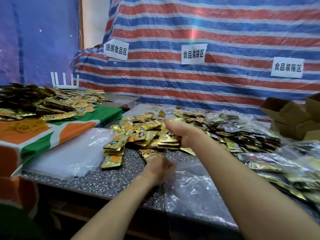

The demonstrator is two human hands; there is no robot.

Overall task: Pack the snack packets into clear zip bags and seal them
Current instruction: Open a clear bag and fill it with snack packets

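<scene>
**Right hand** — the grip is closed round a stack of gold snack packets, thumb uppermost. The stack's flat faces are roughly level and its long axis runs left to right across the bench.

**Left hand** — nearer the person and blurred, knuckles up. It sits at the near end of a few stray packets and over a clear zip bag. Whether this grip holds anything cannot be told.

**Clear zip bag** — lies flat, glossy and crinkled, and reaches the bench's near edge.

**Bench** — a speckled grey, stone-like top. Bare surface shows left of the left forearm and along the near edge.

**Loose pile** — lies just beyond both hands. The packets are rectangular foil, gold with orange print, and point every way.

**Empty bags** — a smooth, milky stack to the left, touching the edge of a cloth.

**Cloth** — orange, green and white. It carries bundled packets and a tangle of yellow rubber bands.

**Filled bags** — heaped to the right, close beside the right forearm.

**Cardboard boxes** — stand open at the far right.

**Striped tarp** — red, white and blue, bearing three paper labels. It closes the far side directly behind the pile.
</scene>
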